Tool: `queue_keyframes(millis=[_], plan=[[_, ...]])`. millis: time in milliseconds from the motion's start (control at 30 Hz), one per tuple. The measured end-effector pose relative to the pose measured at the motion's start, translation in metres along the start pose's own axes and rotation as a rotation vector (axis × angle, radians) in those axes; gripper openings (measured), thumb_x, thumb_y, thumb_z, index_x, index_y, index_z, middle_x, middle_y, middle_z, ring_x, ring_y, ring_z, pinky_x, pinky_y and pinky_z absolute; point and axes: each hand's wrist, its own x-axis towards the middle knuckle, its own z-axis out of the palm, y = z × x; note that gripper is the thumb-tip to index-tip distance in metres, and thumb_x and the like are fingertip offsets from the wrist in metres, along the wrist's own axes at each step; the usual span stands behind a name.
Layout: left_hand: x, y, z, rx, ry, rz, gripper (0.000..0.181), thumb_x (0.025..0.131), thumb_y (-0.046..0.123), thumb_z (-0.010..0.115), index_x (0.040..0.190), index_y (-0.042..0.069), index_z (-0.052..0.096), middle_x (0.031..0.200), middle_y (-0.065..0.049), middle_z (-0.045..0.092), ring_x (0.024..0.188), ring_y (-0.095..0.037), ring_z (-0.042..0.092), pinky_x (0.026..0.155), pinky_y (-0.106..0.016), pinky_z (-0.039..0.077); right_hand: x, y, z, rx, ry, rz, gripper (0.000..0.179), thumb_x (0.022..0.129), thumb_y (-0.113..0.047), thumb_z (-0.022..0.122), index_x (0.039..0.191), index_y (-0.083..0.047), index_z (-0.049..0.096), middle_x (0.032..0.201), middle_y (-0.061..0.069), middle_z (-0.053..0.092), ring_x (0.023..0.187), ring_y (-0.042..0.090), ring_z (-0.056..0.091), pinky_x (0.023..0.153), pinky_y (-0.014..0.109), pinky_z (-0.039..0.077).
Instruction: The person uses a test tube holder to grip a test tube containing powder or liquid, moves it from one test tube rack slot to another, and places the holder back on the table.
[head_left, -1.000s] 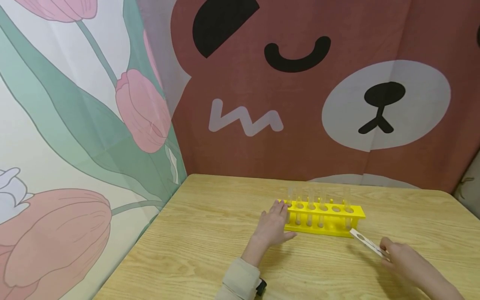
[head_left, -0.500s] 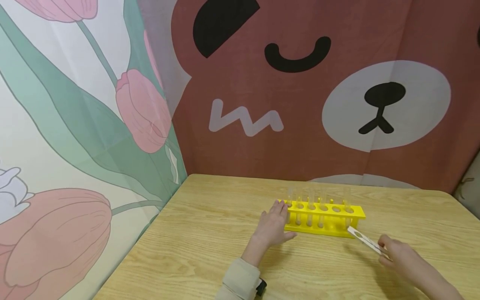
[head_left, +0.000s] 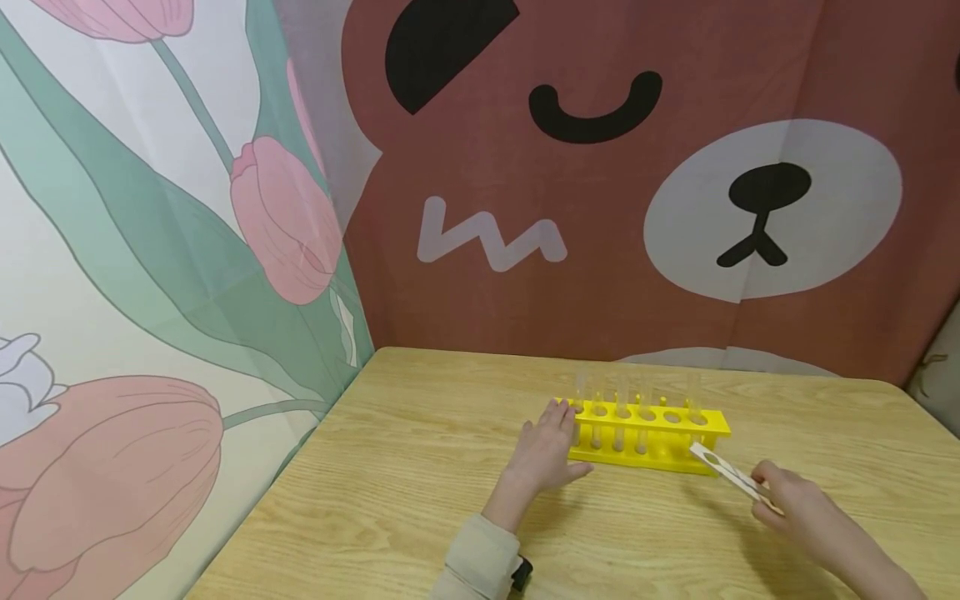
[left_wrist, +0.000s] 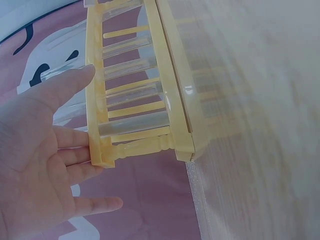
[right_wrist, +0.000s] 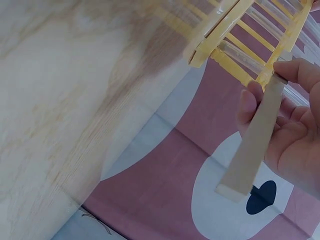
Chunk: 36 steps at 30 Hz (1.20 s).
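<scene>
A yellow test tube rack [head_left: 722,423] stands on the table, with several clear test tubes [head_left: 621,400] upright in its holes. One hole, second from the right, holds no tube. My left hand [head_left: 542,454] rests its straight fingers against the left end of the rack's upper shelf, also seen at the shelf [left_wrist: 94,115] in the left wrist view. My right hand [head_left: 806,508] grips a pale wooden test tube clamp [head_left: 726,472] by its handle. The clamp's head overlaps the lower part of the rightmost test tube [head_left: 694,392] in the head view.
The wood-grain table [head_left: 360,500] runs back to a brown bear-print cloth [head_left: 480,308]. A tulip-print cloth [head_left: 187,317] hangs along the left side. A dark band [head_left: 522,575] sits at the left wrist, below the sleeve cuff.
My right hand has moved slightly up and left, carrying the clamp's head from beside the rack's right corner to in front of the rightmost tube. The left hand and rack stay put.
</scene>
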Motion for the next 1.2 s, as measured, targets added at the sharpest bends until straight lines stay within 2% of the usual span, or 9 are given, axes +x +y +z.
queue_keyframes(millis=[300, 500, 767, 933, 1200], plan=[[-0.0013, -0.0004, -0.0014, -0.007, 0.005, 0.008, 0.077, 0.081, 0.053, 0.055, 0.137, 0.005, 0.034, 0.142, -0.006, 0.030, 0.131, -0.018, 0.021, 0.093, -0.042, 0.037, 0.0010, -0.0036, 0.0021, 0.005, 0.117, -0.057, 0.022, 0.072, 0.003, 0.065, 0.088, -0.001, 0.050, 0.065, -0.002, 0.040, 0.052, 0.003, 0.030, 0.042, 0.021, 0.030], [-0.0005, -0.0005, -0.0001, -0.014, -0.001, -0.002, 0.078, 0.080, 0.055, 0.055, 0.138, 0.007, 0.033, 0.142, -0.005, 0.029, 0.132, -0.017, 0.021, 0.093, -0.042, 0.036, 0.0025, -0.0048, 0.0000, 0.028, 0.058, -0.019, 0.019, 0.077, 0.001, 0.063, 0.090, -0.001, 0.050, 0.069, 0.000, 0.045, 0.055, 0.005, 0.034, 0.043, 0.022, 0.032], [0.0002, 0.0003, -0.0006, -0.013, -0.006, -0.010, 0.079, 0.079, 0.055, 0.056, 0.138, 0.007, 0.033, 0.143, -0.004, 0.028, 0.132, -0.017, 0.020, 0.093, -0.043, 0.036, 0.0031, -0.0080, -0.0002, 0.040, 0.081, -0.027, 0.019, 0.077, 0.001, 0.063, 0.091, -0.003, 0.051, 0.070, 0.000, 0.046, 0.054, 0.004, 0.034, 0.042, 0.022, 0.031], [-0.0003, 0.0000, -0.0007, -0.019, -0.002, -0.005, 0.079, 0.079, 0.055, 0.056, 0.138, 0.007, 0.033, 0.143, -0.005, 0.028, 0.132, -0.017, 0.021, 0.093, -0.043, 0.036, 0.0042, -0.0091, -0.0021, 0.048, 0.047, 0.003, 0.016, 0.079, 0.000, 0.060, 0.092, -0.002, 0.050, 0.073, 0.002, 0.048, 0.055, 0.007, 0.035, 0.043, 0.023, 0.031], [-0.0005, -0.0003, -0.0017, -0.020, 0.002, 0.001, 0.080, 0.079, 0.055, 0.056, 0.138, 0.007, 0.033, 0.143, -0.004, 0.028, 0.132, -0.017, 0.020, 0.093, -0.043, 0.037, 0.0083, -0.0106, -0.0038, 0.037, 0.017, 0.008, 0.018, 0.080, -0.001, 0.062, 0.092, -0.001, 0.050, 0.074, 0.003, 0.050, 0.059, 0.013, 0.040, 0.045, 0.024, 0.032]])
